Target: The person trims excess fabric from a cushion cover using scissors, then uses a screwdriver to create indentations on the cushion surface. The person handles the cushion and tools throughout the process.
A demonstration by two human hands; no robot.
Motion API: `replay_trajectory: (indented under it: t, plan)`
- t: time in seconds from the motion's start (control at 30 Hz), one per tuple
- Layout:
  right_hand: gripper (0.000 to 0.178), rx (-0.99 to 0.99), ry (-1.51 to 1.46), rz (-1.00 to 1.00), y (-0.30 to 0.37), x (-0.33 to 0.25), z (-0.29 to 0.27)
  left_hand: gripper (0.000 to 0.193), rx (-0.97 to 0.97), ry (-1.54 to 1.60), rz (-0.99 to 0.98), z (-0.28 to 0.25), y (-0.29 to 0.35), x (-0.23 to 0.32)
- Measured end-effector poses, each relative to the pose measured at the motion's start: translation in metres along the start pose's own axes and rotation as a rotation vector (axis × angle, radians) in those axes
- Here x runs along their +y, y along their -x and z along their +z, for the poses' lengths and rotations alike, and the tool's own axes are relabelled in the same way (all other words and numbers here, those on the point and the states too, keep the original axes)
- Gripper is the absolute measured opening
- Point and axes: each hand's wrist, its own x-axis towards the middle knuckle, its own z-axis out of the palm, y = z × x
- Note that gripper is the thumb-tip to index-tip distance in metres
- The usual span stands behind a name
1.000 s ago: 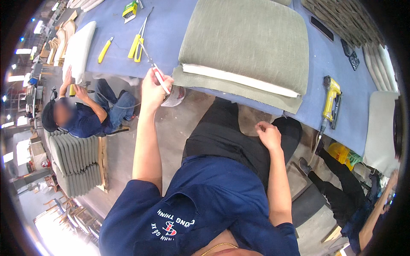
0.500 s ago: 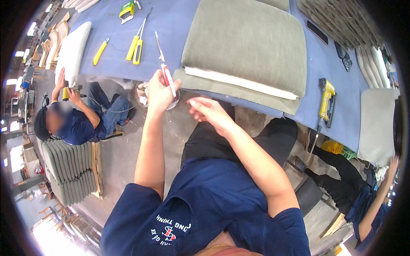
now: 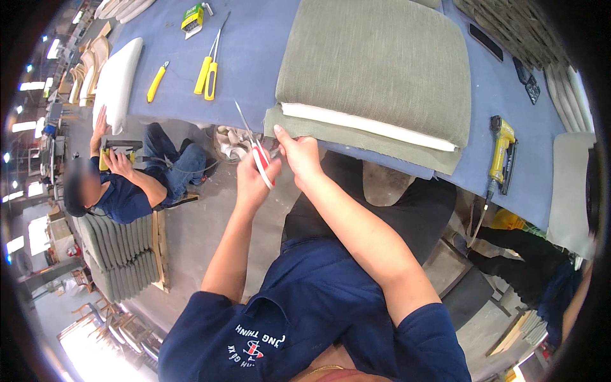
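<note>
A pair of scissors (image 3: 261,161) with red and white handles is gripped in my left hand (image 3: 252,184), its blades pointing up and away toward the table edge. My right hand (image 3: 301,158) is closed at the near left corner of a grey-green fabric flap (image 3: 356,135), thumb on top. This flap belongs to a seat pad (image 3: 375,63) covered in the same fabric, lying at the table's near edge. Between cover and flap shows a strip of white padding (image 3: 363,124). The scissor blades are just left of the flap's corner, apart from it.
On the blue table (image 3: 245,70) lie yellow-handled screwdrivers (image 3: 207,79), a yellow cutter (image 3: 156,83), a small green box (image 3: 192,20), a phone (image 3: 485,42) and a yellow staple gun (image 3: 501,149). A co-worker (image 3: 127,184) sits at left holding a tool; another person (image 3: 541,274) is at right.
My left hand has drawn the scissors nearer to me, tilting the blades leftward. My right hand has moved up and left and taken hold of the flap's corner.
</note>
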Motion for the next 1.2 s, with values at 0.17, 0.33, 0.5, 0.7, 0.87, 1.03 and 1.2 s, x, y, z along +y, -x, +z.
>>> replay_trajectory:
  t: [0.17,0.33,0.5,0.7,0.87,1.03,1.2]
  plan:
    - [0.014,-0.095,-0.050,-0.081,-0.004,0.014,-0.004,0.028,-0.169,-0.272,-0.204,-0.004,0.045,0.006]
    - [0.024,-0.082,-0.024,-0.110,-0.004,0.012,-0.006,0.040,-0.248,-0.493,-0.189,-0.011,0.047,0.007]
    - [0.028,-0.112,0.021,-0.084,-0.005,0.012,-0.010,0.043,-0.259,-0.583,-0.216,-0.009,0.037,0.017]
    - [0.030,-0.133,-0.018,-0.110,-0.005,0.015,-0.011,0.042,-0.264,-0.625,-0.234,-0.007,0.032,0.021]
    - [0.030,-0.157,-0.051,-0.143,-0.007,0.016,-0.011,0.039,-0.297,-0.654,-0.218,-0.009,0.031,0.024]
    - [0.030,-0.168,-0.073,-0.151,-0.006,0.014,-0.010,0.032,-0.293,-0.685,-0.136,-0.013,0.034,0.016]
    - [0.029,-0.156,-0.055,-0.109,-0.003,0.011,-0.010,0.032,-0.300,-0.653,-0.160,-0.014,0.031,0.018]
